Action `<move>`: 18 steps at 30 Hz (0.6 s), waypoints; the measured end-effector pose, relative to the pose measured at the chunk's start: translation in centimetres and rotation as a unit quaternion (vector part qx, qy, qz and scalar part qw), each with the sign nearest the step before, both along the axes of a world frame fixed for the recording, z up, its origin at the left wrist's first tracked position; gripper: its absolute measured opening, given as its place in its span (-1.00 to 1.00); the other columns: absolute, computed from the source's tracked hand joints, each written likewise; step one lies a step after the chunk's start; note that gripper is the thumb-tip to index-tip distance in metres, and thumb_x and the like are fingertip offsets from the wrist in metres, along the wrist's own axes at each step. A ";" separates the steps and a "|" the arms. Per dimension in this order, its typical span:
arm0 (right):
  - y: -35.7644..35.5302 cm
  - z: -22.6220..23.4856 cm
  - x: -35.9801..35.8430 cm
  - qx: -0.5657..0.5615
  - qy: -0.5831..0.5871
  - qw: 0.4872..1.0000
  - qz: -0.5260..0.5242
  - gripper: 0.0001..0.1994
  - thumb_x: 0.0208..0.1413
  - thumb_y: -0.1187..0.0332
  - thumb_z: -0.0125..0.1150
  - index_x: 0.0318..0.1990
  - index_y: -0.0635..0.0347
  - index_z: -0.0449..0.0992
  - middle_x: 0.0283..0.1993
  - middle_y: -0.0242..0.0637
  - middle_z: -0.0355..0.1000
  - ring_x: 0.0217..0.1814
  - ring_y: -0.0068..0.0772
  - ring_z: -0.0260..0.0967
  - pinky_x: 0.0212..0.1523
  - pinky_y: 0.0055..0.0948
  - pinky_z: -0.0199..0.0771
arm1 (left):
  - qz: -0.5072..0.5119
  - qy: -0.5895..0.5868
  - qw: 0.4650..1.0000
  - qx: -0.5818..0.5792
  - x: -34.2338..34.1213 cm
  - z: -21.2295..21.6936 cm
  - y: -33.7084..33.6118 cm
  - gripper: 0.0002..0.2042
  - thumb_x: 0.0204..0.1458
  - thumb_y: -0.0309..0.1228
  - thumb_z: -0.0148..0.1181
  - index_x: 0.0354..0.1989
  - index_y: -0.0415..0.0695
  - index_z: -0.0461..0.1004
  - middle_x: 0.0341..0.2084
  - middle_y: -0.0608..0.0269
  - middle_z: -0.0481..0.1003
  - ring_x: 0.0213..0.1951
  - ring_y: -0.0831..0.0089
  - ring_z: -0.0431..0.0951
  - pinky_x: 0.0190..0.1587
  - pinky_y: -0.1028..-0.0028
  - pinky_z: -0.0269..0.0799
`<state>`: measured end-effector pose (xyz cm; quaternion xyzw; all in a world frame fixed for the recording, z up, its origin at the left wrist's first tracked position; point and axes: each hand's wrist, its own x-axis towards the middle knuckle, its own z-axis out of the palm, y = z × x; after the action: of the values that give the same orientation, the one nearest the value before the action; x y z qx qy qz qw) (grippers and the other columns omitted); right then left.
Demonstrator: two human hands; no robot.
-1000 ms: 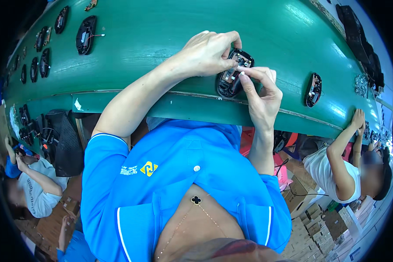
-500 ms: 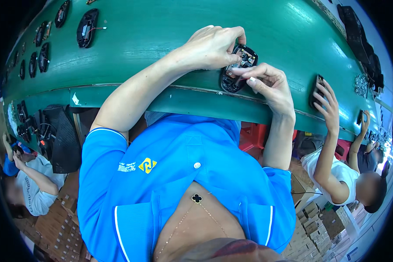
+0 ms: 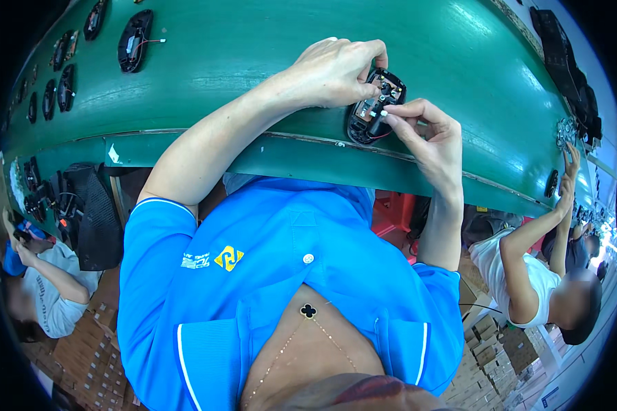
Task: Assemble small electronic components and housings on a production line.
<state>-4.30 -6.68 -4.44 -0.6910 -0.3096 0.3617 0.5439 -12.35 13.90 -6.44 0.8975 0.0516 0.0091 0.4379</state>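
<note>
An opened black computer mouse (image 3: 360, 127) lies at the near edge of the green table, its inner parts and a circuit board showing. My left hand (image 3: 339, 72) grips it at the far end, thumb on the near side and a finger curled over the far rim. Between the thumb and index finger of my right hand (image 3: 428, 140) is a small white connector plug (image 3: 384, 113), held just above the mouse's inside. A thin reddish wire (image 3: 378, 136) shows at the near end of the shell.
Another opened mouse (image 3: 135, 41) with a wire and white plug lies at the far left. Several dark shells (image 3: 66, 88) are spread beyond it. To the right a co-worker's hands (image 3: 569, 171) reach over the table, near a dark part (image 3: 552, 183). A red stool (image 3: 393, 211) stands below.
My right fingers have closed into a pinch on the white plug over the mouse. My left hand has barely moved. The co-worker at right has reached farther along the table.
</note>
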 end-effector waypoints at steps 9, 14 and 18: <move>0.9 2.4 0.6 -0.079 -0.450 0.882 0.119 -0.92 0.05 0.52 0.31 -0.30 0.23 0.53 -0.33 -0.31 0.39 -0.35 -0.37 0.26 -0.35 -0.41 0.34 | 0.000 -0.011 1.000 0.008 0.3 0.1 -0.4 -0.68 -0.03 -0.41 0.34 -0.08 -0.21 0.53 -0.66 0.29 0.47 -0.63 0.40 0.43 -0.55 0.40 0.25; 1.6 2.9 1.4 -0.039 -0.506 0.843 0.179 -0.86 -0.01 0.55 0.30 -0.29 0.19 0.49 -0.34 -0.35 0.38 -0.30 -0.35 0.24 -0.32 -0.43 0.32 | 0.008 -0.025 0.999 0.019 0.3 -0.1 -0.6 -0.68 -0.04 -0.41 0.34 -0.09 -0.21 0.53 -0.66 0.29 0.48 -0.63 0.38 0.43 -0.55 0.38 0.27; 2.1 3.9 1.6 -0.070 -0.558 0.793 0.234 -0.85 -0.05 0.53 0.28 -0.30 0.18 0.46 -0.33 -0.32 0.40 -0.29 -0.31 0.27 -0.31 -0.40 0.36 | 0.004 -0.025 0.999 0.022 0.5 0.0 -0.7 -0.69 -0.07 -0.34 0.32 -0.16 -0.23 0.54 -0.52 0.13 0.62 -0.47 0.10 0.64 -0.33 0.21 0.53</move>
<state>-2.74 -4.60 -0.54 -0.7155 -0.6853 0.0507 0.1259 -11.83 13.24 -6.42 0.9060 0.0435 0.0343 0.4196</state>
